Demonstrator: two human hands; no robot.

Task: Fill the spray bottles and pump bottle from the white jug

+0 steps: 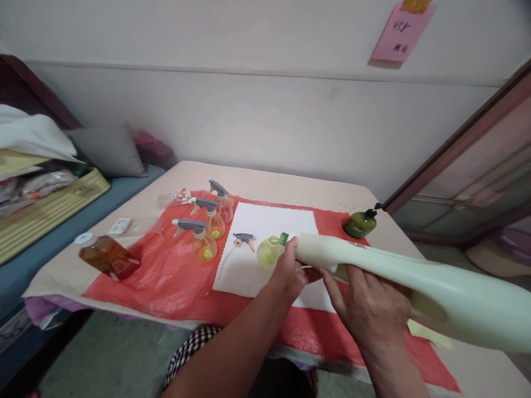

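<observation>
A large pale green jug [440, 287] lies nearly level in my grip, its green mouth [284, 238] pointing left. My left hand [290, 271] is closed around the jug's neck end. Further back, my right hand [369, 298] grips the jug from below, fingers partly hidden behind it. Right by the mouth stands a round clear bottle [267, 253] with yellow-green liquid and no sprayer on it; whether the two touch I cannot tell. A grey and peach trigger sprayer [244, 241] with its tube lies to the left on a white sheet [274, 213].
Several trigger spray bottles [205, 246] stand on the red plastic cover [166, 276]. At the left a bottle of amber liquid [108, 254] leans over. A green pump bottle [360, 224] is at the right. Yellow paper [429, 333] lies under the jug.
</observation>
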